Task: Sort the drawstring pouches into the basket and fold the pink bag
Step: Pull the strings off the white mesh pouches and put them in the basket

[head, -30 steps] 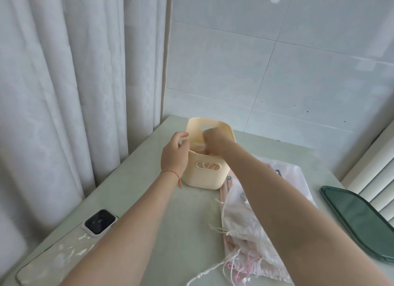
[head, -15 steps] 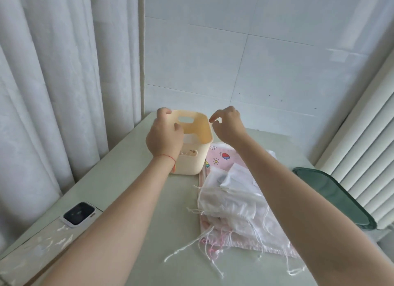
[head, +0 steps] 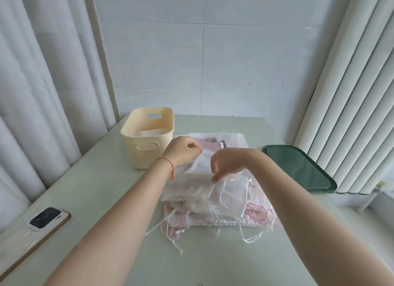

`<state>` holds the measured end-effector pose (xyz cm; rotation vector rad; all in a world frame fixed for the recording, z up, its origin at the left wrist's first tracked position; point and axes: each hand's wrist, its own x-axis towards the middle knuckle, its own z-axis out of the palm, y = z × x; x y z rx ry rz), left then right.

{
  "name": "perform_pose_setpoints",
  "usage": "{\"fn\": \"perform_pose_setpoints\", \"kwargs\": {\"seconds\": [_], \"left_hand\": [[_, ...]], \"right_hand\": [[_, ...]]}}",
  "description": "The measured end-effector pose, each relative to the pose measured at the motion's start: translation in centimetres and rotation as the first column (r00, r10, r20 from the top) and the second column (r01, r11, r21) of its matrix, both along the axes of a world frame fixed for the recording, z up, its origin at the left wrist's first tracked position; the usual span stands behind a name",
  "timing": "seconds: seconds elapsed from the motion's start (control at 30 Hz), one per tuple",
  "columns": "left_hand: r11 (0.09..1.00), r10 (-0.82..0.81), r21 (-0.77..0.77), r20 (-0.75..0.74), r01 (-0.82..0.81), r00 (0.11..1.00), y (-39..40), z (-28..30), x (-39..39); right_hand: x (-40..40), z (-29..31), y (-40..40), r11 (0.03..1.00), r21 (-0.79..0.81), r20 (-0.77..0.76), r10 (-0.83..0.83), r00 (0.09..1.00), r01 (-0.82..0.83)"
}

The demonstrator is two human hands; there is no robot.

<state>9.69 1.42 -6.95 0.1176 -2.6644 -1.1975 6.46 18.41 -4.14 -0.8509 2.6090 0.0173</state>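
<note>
Drawstring pouches point(head: 211, 192), white and sheer, lie stacked on the pink bag point(head: 213, 141) in the middle of the table point(head: 106, 200), their cords trailing toward the near edge. The top pouch point(head: 199, 165) is pinched at its far left corner by the curled fingers of the left hand point(head: 181, 152). The right hand point(head: 229, 164) hangs just over the pile with fingers bent downward, thumb tip touching the cloth; whether it grips anything cannot be told. The cream basket point(head: 147, 136) stands just left of the pile with something white inside. Far right lies a green lid point(head: 298, 168); near left, a phone point(head: 45, 218).
</note>
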Motion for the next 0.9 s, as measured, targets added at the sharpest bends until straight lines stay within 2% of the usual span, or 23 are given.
{"fn": "perform_pose_setpoints", "kwargs": {"seconds": [0.07,0.17,0.23,0.3,0.43,0.53,0.73,0.9], "left_hand": [[0.999,0.005,0.034,0.017,-0.005,1.0,0.3,0.1,0.0],[0.99,0.139,0.034,0.01,-0.139,0.99,-0.3,-0.2,-0.8],[0.963,0.267,0.03,-0.012,-0.266,0.964,-0.8,-0.4,-1.0],[0.955,0.28,0.115,-0.044,-0.274,0.959,-0.9,-0.5,-1.2],[0.943,0.162,0.301,-0.05,-0.14,0.985,-0.7,-1.2,-2.0],[0.919,0.149,0.377,-0.066,-0.113,0.987,-1.4,-2.6,-3.1],[0.886,0.179,0.454,-0.152,-0.092,0.972,-1.8,-4.0,-5.1],[0.848,0.204,0.507,-0.045,-0.154,0.978,-2.3,-4.5,-5.4]], "right_hand": [[-0.6,-0.2,-0.2,0.99,-0.139,-0.16,-0.058,0.985,0.035],[-1.6,-0.1,0.1,0.879,-0.458,-0.258,-0.275,0.926,0.133],[-2.3,-0.5,0.3,0.819,-0.562,-0.341,-0.353,0.871,0.112],[-3.2,-1.3,0.1,0.782,-0.62,-0.418,-0.394,0.818,0.06],[-4.5,-2.1,-0.5,0.675,-0.736,-0.364,-0.442,0.82,0.037],[-5.0,-2.2,-0.6,0.61,-0.792,-0.298,-0.423,0.856,0.026],[-6.0,-2.7,0.7,0.592,-0.795,-0.152,-0.41,0.899,0.135],[-6.7,-3.6,3.0,0.613,-0.749,-0.059,-0.441,0.896,0.253]]}}
